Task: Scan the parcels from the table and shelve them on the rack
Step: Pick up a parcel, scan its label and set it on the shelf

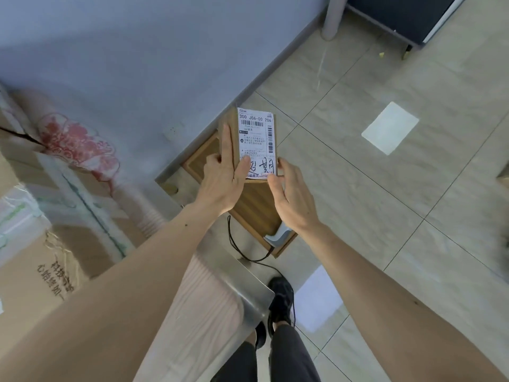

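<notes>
A small brown cardboard parcel (254, 133) with a white shipping label facing up is held in the air in front of me, above a low wooden stand (253, 208). My left hand (224, 175) holds its left side, fingers laid along the edge and thumb on the label. My right hand (289, 194) pinches the parcel's near right corner. A grey-white barcode scanner (279, 235) lies at the stand's near end, its black cable trailing to the floor.
A steel-topped table (242, 285) on my left carries several large cartons (41, 266) and wrapped parcels. A blue-grey wall lies ahead. Tiled floor spreads to the right, with a white pole (333, 17) and a dark cabinet (407, 15) at the far end.
</notes>
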Tool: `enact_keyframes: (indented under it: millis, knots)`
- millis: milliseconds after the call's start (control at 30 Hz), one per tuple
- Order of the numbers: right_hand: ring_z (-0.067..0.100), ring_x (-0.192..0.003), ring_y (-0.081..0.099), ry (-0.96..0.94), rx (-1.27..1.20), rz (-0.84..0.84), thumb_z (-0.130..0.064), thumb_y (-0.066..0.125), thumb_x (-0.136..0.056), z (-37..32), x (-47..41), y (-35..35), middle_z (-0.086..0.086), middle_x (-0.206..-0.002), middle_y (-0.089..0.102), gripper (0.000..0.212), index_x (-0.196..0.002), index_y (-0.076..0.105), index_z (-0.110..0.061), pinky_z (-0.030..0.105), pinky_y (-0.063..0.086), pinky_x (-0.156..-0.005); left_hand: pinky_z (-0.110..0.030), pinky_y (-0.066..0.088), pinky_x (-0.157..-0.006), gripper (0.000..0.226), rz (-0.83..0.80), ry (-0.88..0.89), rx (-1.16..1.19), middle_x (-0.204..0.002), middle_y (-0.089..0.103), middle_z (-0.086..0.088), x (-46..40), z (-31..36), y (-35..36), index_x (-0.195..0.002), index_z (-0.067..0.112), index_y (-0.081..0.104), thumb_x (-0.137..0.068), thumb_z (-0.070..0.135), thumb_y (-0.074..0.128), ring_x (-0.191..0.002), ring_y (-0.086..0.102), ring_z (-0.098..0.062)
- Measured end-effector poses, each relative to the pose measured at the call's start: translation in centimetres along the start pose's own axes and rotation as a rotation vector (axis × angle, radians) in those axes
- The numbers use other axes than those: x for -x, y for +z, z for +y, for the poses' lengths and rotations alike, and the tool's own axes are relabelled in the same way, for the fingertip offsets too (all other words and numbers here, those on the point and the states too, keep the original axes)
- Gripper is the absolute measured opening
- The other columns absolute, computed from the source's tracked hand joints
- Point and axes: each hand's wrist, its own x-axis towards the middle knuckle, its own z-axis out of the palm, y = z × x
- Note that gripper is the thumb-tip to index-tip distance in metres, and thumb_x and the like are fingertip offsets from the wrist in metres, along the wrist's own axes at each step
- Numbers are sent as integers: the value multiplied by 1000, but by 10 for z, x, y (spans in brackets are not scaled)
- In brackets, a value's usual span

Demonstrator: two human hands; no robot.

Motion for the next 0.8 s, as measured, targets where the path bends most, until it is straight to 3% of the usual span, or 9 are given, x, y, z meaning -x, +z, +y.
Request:
enact_keyframes:
  millis: [167, 300, 367, 533, 633, 800]
  knots:
    - [23, -123, 57, 294, -45, -18, -47, 37, -104, 54, 10, 32, 5, -148, 45, 57, -152, 32, -15, 38, 47, -97, -40, 37, -88, 69, -41, -24, -61, -147, 40, -14, -15, -10, 26, -149, 47, -26, -100, 65, 20, -119, 39, -32]
    - [25, -117, 58, 412, 19, -29, -45, 45, -101, 100, 26, 62, 5, -133, 53, 47, -137, 45, -14, 41, 50, -89, -43, 44, -87, 69, -87, 20, -113, -142, 40, -14, -27, -13, 43, -151, 45, -24, -101, 65, 19, -115, 40, -27]
    - [26, -119, 57, 468, 85, -70, -46, 50, -100, 121, 32, 78, 7, -136, 51, 49, -136, 45, -13, 43, 51, -87, -48, 47, -90, 70, -97, 37, -113, -142, 41, -16, -34, -15, 50, -152, 45, -24, -101, 65, 20, -117, 40, -28]
    - [28, -115, 59, 635, 222, -146, -51, 61, -93, 150, 35, 112, 8, -134, 52, 61, -132, 42, -9, 40, 52, -81, -38, 37, -84, 69, -120, 38, -115, -136, 38, -19, -46, -23, 67, -154, 41, -20, -103, 59, 23, -124, 37, -32]
    - [31, -109, 62, 731, 185, -103, -49, 70, -88, 160, 33, 128, 12, -126, 54, 63, -125, 40, -7, 40, 53, -78, -37, 37, -83, 71, -121, 62, -128, -138, 39, -19, -53, -32, 75, -155, 39, -20, -103, 59, 23, -122, 37, -28]
    - [37, -108, 63, 910, 6, -9, -40, 75, -86, 173, 22, 145, 18, -127, 56, 71, -130, 33, -4, 41, 54, -79, -36, 41, -82, 72, -121, 72, -177, -141, 40, -14, -63, -48, 84, -153, 42, -24, -100, 66, 18, -120, 36, -23]
